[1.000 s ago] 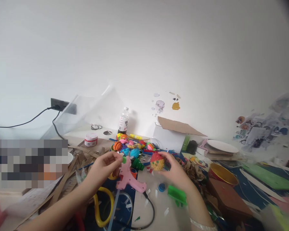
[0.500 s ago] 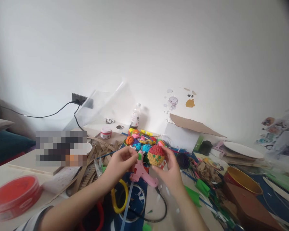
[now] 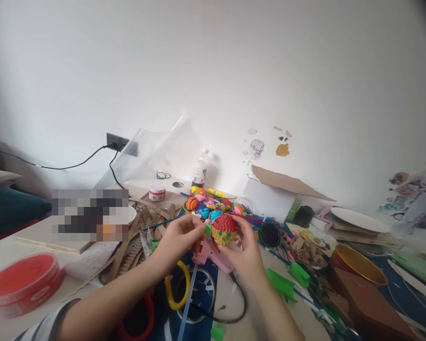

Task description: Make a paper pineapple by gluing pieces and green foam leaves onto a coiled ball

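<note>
My right hand (image 3: 246, 246) is closed around a round, bumpy ball (image 3: 223, 229), red on top and yellow below with small green spots. Between the fingertips of my left hand (image 3: 186, 237) is a small green piece (image 3: 208, 229), close to the ball's left side; whether it touches the ball I cannot tell. Behind and beneath both hands a pink glue gun (image 3: 213, 255) rests, partly hidden, with a clear glue stick (image 3: 188, 298) sticking out towards me and a black cable at its handle.
Colourful ridged balls (image 3: 200, 203) are heaped at the back, near a bottle (image 3: 200, 168) and a small jar (image 3: 157, 192). Corrugated cardboard strips (image 3: 128, 251) lie left, by a red-lidded tub (image 3: 23, 284). Right are green scraps (image 3: 281, 284), a brown box (image 3: 365, 303) and a gold-lined bowl (image 3: 358, 265).
My right hand has brought the ball a little left, closer to the green piece in my left hand. The left hand has barely moved. The view has shifted slightly.
</note>
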`<state>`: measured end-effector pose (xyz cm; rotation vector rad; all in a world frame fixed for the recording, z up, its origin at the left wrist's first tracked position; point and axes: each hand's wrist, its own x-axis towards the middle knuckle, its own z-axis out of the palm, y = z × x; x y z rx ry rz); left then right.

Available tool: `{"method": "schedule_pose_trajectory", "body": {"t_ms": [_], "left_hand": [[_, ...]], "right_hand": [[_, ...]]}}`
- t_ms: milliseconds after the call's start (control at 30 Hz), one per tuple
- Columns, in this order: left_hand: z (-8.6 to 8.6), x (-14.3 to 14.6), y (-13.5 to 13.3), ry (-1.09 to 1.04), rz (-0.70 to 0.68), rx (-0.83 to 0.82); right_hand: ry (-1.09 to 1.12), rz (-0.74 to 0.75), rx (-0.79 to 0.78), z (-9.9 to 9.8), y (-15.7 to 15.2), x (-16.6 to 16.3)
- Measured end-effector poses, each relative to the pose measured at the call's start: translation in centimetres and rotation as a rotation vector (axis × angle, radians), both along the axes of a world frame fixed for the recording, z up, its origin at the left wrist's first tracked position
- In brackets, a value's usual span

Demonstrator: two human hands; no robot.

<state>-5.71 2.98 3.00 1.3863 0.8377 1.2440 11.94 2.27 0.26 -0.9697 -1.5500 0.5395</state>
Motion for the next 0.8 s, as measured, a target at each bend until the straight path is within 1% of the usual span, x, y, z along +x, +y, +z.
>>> {"method": "schedule_pose_trajectory", "body": {"t_ms": [500,800], "left_hand": [[-0.17,0.03,0.13,-0.014,-0.006,-0.018],[-0.05,-0.04,0.0,0.035,0.006,-0.002]], "right_hand": [[-0.105,-0.052,0.05,-0.15,-0.14,-0.22],[-0.149,-0.036,0.048,0.29,-0.39,-0.23]]}}
